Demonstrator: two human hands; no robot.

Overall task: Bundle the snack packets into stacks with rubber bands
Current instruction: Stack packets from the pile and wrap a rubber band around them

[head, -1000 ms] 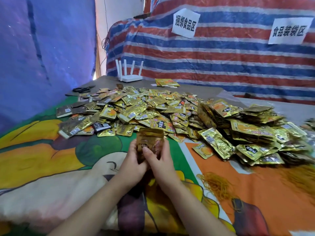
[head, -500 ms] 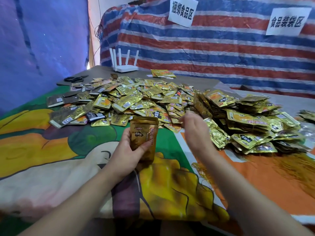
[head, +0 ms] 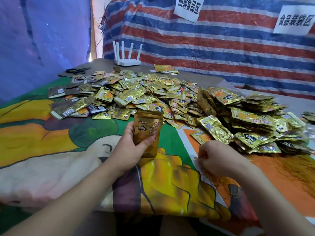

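Left hand (head: 127, 147): grips a stack of gold packets (head: 148, 132), upright, thumb across the front, fingers behind; held just above the cloth, nr the front edge of the loose heap.
Right hand (head: 215, 156): down on the rubber bands (head: 219, 180), fingers curled into the tangle; can't tell whether a band is actually pinched.
Rubber bands: yellow-orange tangle on the orange part of the cloth, rt of the held stack.
Loose packets (head: 136, 94): wide gold heap across mid table, some face down.
Bundled stacks (head: 252, 123): piled at rt, touching the loose heap.
Cloth (head: 51, 150): cartoon print, covers near half of table.
Router (head: 127, 54): white, antennas up, far edge, w/ striped tarp (head: 221, 48) behind.
Signs (head: 188, 7): two white sheets on tarp.
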